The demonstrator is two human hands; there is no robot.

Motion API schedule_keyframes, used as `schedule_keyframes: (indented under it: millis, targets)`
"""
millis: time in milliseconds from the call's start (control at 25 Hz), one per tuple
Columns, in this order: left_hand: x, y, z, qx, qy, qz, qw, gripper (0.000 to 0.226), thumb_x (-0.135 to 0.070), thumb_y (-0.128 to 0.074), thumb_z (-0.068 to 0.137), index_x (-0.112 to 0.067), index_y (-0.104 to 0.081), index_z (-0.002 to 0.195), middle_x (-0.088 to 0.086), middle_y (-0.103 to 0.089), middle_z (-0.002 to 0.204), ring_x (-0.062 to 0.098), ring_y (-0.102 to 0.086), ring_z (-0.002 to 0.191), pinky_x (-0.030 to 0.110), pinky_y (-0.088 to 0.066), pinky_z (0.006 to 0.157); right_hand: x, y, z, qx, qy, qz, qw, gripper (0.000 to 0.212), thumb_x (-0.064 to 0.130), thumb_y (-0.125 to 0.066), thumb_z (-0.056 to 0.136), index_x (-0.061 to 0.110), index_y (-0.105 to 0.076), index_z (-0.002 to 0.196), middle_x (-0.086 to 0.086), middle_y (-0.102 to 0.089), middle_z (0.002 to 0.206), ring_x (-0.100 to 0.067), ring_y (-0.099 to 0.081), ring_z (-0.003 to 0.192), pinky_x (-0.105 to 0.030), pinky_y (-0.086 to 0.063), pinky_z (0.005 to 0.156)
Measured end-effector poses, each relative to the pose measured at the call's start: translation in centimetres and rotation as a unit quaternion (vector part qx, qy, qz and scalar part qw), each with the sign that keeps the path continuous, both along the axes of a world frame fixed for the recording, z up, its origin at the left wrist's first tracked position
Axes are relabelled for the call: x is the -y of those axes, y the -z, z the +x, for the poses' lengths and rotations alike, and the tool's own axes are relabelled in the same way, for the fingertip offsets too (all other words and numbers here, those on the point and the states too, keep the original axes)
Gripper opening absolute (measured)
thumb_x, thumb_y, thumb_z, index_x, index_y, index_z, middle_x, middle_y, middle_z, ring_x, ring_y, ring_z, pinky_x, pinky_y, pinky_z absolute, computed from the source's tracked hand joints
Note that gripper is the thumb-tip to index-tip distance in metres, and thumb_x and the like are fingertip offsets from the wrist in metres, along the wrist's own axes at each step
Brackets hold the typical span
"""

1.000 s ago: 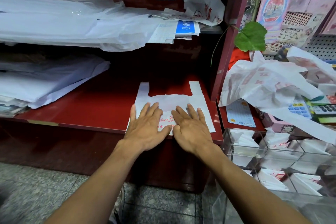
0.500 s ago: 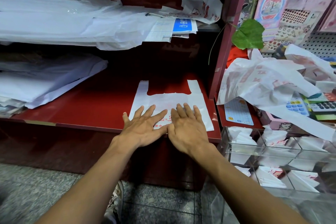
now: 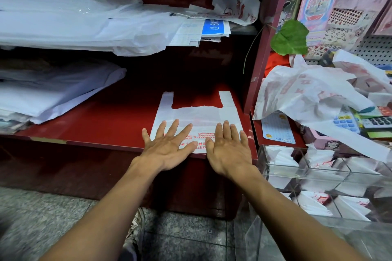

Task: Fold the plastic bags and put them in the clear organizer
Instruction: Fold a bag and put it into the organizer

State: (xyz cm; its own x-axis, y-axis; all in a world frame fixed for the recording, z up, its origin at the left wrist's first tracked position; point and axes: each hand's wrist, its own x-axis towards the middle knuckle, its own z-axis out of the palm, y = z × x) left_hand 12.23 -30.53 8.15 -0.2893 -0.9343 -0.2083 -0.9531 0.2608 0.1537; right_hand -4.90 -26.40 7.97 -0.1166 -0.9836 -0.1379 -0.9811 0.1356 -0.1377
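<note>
Plastic bag (image 3: 197,116) lies flat at the red shelf's (image 3: 106,125) front right corner, handles toward the back. Left hand (image 3: 167,148) and right hand (image 3: 228,150) press its near edge, fingers straight. Clear organizer (image 3: 318,178) stands just right.

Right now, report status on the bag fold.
Left hand and right hand open, pressing flat on white plastic bag. Bag spread on red shelf, unfolded. Clear organizer at right, nothing blocking.

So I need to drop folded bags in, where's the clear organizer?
In the head view the clear organizer sits lower right, beside the red shelf and right hand, under the crumpled bags.
</note>
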Motion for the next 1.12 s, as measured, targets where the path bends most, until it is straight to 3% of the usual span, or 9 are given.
schedule_keyframes:
  millis: [160, 360, 520, 600, 720, 800, 880, 1040, 1120]
  targets:
    - [-0.1, 0.2, 0.0, 0.000, 0.002, -0.014, 1.000, 0.072, -0.083, -0.014, 0.084, -0.057, 0.006, 0.149, -0.013, 0.018, 0.163, 0.018, 0.024, 0.149, 0.063, 0.018, 0.112, -0.4, 0.0, 0.6, -0.048, -0.034, -0.053, 0.997, 0.064, 0.041, -0.007, 0.104, 0.004, 0.011, 0.154, -0.015, 0.018, 0.162, -0.029, 0.020, 0.149, -0.046, 0.012, 0.121]
    - [0.0, 0.3, 0.4, -0.005, 0.011, -0.014, 1.000, 0.087, -0.090, -0.011, 0.075, -0.052, 0.008, 0.151, -0.010, 0.019, 0.163, 0.019, 0.024, 0.148, 0.062, 0.018, 0.112, -0.6, 0.4, -1.7, -0.001, -0.050, -0.037, 0.998, 0.067, 0.049, -0.008, 0.103, 0.011, 0.004, 0.157, -0.008, 0.009, 0.165, -0.021, 0.011, 0.151, -0.039, 0.007, 0.123]
    - [0.1, 0.6, 2.6, -0.024, 0.081, -0.031, 0.996, 0.107, -0.093, -0.036, 0.068, -0.046, 0.008, 0.153, -0.015, 0.020, 0.160, 0.011, 0.024, 0.147, 0.051, 0.018, 0.117, -1.2, 0.3, -3.4, 0.006, -0.042, -0.038, 0.998, 0.076, 0.059, -0.007, 0.099, 0.011, 0.004, 0.157, -0.008, 0.010, 0.165, -0.020, 0.011, 0.151, -0.037, 0.009, 0.120]
    - [0.3, 1.2, 5.2, -0.043, 0.131, -0.070, 0.988, 0.106, -0.074, -0.062, 0.076, -0.043, 0.001, 0.155, -0.019, 0.014, 0.159, 0.004, 0.016, 0.148, 0.040, 0.012, 0.121, -1.6, 0.0, -3.5, 0.010, -0.062, -0.032, 0.997, 0.091, 0.073, -0.007, 0.090, 0.011, 0.005, 0.157, -0.008, 0.010, 0.165, -0.020, 0.011, 0.151, -0.037, 0.011, 0.119]
    - [0.6, 2.0, 8.5, -0.126, 0.124, -0.140, 0.974, 0.092, -0.020, -0.079, 0.080, -0.033, -0.025, 0.153, -0.021, -0.015, 0.155, 0.000, -0.012, 0.147, 0.031, -0.006, 0.123, -2.0, -0.5, -3.9, -0.004, -0.111, -0.012, 0.994, 0.111, 0.087, -0.022, 0.076, 0.016, 0.005, 0.157, -0.006, 0.008, 0.165, -0.021, 0.008, 0.152, -0.041, 0.007, 0.121]
    - [0.6, 2.1, 9.7, -0.210, 0.092, -0.163, 0.960, 0.078, -0.003, -0.081, 0.075, -0.025, -0.048, 0.143, -0.017, -0.037, 0.146, 0.005, -0.034, 0.141, 0.029, -0.019, 0.121, -2.0, -0.9, -4.5, -0.022, -0.148, -0.041, 0.988, 0.102, 0.074, -0.049, 0.084, 0.019, -0.003, 0.157, -0.004, -0.008, 0.165, -0.022, -0.008, 0.151, -0.043, -0.009, 0.122]
    - [0.6, 2.1, 10.4, -0.279, 0.078, -0.159, 0.944, 0.063, 0.000, -0.083, 0.072, -0.025, -0.064, 0.127, -0.010, -0.055, 0.135, 0.005, -0.048, 0.132, 0.027, -0.032, 0.116, -2.0, -1.3, -5.3, -0.004, -0.166, -0.087, 0.982, 0.085, 0.057, -0.064, 0.085, 0.023, -0.022, 0.151, 0.000, -0.035, 0.156, -0.023, -0.029, 0.140, -0.042, -0.029, 0.114]
    - [0.1, 1.5, 11.2, -0.409, 0.002, -0.121, 0.904, 0.046, 0.008, -0.077, 0.076, -0.032, -0.073, 0.098, -0.020, -0.071, 0.101, -0.008, -0.062, 0.106, 0.010, -0.046, 0.095, -1.9, -1.3, -6.7, 0.103, -0.151, -0.125, 0.975, 0.053, 0.039, -0.071, 0.086, 0.028, -0.055, 0.134, 0.005, -0.063, 0.126, -0.022, -0.048, 0.121, -0.039, -0.044, 0.097]
    - [-0.1, 1.1, 11.0, -0.452, -0.045, -0.122, 0.883, 0.036, 0.005, -0.073, 0.082, -0.030, -0.074, 0.092, -0.025, -0.072, 0.088, -0.011, -0.065, 0.093, 0.004, -0.045, 0.083, -1.5, -0.9, -7.1, 0.180, -0.126, -0.164, 0.962, 0.026, 0.030, -0.069, 0.089, 0.030, -0.069, 0.114, 0.012, -0.068, 0.094, -0.024, -0.059, 0.099, -0.034, -0.047, 0.079]
